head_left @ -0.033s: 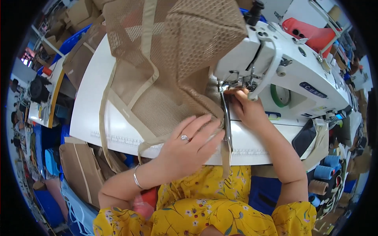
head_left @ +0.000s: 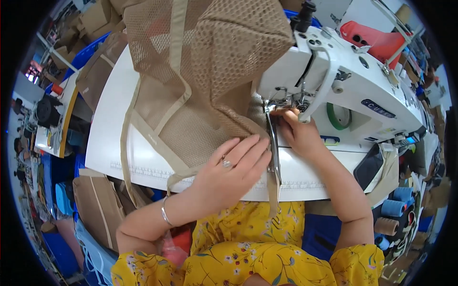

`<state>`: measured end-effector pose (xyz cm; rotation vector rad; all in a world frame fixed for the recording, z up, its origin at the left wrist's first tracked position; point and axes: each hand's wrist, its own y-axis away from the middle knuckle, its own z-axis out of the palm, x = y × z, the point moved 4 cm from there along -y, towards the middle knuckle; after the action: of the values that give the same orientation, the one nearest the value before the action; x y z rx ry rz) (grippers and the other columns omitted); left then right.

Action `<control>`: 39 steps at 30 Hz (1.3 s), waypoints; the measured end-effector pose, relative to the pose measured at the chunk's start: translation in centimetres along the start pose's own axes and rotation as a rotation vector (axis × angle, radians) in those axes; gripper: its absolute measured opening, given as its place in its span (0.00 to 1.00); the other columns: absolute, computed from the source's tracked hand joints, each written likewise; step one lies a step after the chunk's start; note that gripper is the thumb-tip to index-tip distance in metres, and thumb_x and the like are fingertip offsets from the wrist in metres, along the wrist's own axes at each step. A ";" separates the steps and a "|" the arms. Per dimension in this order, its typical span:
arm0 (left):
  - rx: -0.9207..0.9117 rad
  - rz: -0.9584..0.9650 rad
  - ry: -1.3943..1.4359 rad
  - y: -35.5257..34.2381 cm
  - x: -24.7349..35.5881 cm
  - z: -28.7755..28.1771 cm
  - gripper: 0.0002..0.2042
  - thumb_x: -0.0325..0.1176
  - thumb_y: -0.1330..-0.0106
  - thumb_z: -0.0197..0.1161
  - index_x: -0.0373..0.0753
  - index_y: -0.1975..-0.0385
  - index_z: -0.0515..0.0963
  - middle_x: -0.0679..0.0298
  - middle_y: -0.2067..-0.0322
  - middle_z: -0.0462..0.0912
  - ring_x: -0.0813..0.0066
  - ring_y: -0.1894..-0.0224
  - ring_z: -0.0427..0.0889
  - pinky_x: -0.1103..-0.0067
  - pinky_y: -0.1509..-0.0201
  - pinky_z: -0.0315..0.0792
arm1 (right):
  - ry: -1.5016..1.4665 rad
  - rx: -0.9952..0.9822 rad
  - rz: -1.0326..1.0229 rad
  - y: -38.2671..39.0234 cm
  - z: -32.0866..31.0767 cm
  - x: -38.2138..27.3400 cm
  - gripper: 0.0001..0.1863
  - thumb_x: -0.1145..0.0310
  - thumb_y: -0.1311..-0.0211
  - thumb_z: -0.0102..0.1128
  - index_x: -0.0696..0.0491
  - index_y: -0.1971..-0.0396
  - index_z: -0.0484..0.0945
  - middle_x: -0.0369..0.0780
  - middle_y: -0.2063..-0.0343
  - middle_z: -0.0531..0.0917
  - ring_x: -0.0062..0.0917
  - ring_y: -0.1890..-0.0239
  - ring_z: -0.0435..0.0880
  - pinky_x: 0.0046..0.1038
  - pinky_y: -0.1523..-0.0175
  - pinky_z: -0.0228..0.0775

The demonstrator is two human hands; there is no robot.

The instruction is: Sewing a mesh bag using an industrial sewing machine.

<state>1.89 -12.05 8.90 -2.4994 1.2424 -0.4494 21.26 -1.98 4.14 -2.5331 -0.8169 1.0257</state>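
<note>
A brown mesh bag [head_left: 195, 138] with beige strap and edging tape lies bunched on the white sewing machine table, its boxy end standing up beside the machine head. My left hand [head_left: 234, 167] rests on the bag's near edge, fingers stretched out over the mesh. My right hand [head_left: 298, 131] is at the presser foot [head_left: 267, 106] of the white sewing machine [head_left: 353, 76], fingers bent together; what lies under the fingertips is hidden. Between my hands runs a long metal tape guide [head_left: 273, 148]. Beige binding tape [head_left: 273, 195] hangs from it over the table edge.
Folded brown pieces [head_left: 98, 205] hang at the table's left front. A dark phone-like slab [head_left: 368, 168] lies on the right, near several thread cones [head_left: 392, 208]. A green ring [head_left: 338, 117] sits under the machine arm. A red cover [head_left: 372, 40] drapes behind.
My left hand's fingers have shifted slightly on the mesh. The bag's upright end sits a little farther left. My right hand stays at the presser foot.
</note>
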 end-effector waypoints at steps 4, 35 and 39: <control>-0.163 0.024 -0.378 -1.0 -0.7 1.0 0.28 0.43 0.42 0.64 0.37 0.43 0.72 0.56 0.37 0.68 0.63 0.34 0.64 0.67 0.36 0.61 | 0.116 -0.049 0.056 0.8 0.0 0.9 0.14 0.77 0.47 0.57 0.51 0.59 0.79 0.45 0.64 0.80 0.45 0.59 0.76 0.42 0.54 0.69; -0.111 0.150 -0.559 -1.9 0.4 -0.2 0.25 0.33 0.47 0.57 0.35 0.46 0.77 0.67 0.75 0.61 0.72 0.73 0.68 0.75 0.68 0.67 | 0.118 -0.036 0.008 0.3 -0.3 0.4 0.12 0.75 0.50 0.62 0.54 0.63 0.77 0.46 0.61 0.77 0.44 0.55 0.76 0.41 0.49 0.70; 0.088 0.366 -0.758 -3.1 1.3 -0.6 0.21 0.31 0.46 0.56 0.33 0.51 0.78 0.59 0.65 0.77 0.64 0.60 0.79 0.73 0.53 0.74 | 0.103 -0.010 -0.025 0.2 -0.2 0.3 0.11 0.75 0.49 0.62 0.55 0.63 0.77 0.46 0.61 0.77 0.43 0.54 0.76 0.41 0.49 0.70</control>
<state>4.60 -11.43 10.93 -1.9778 1.2499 0.4813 21.65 -1.95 3.98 -2.5540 -0.8243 0.8772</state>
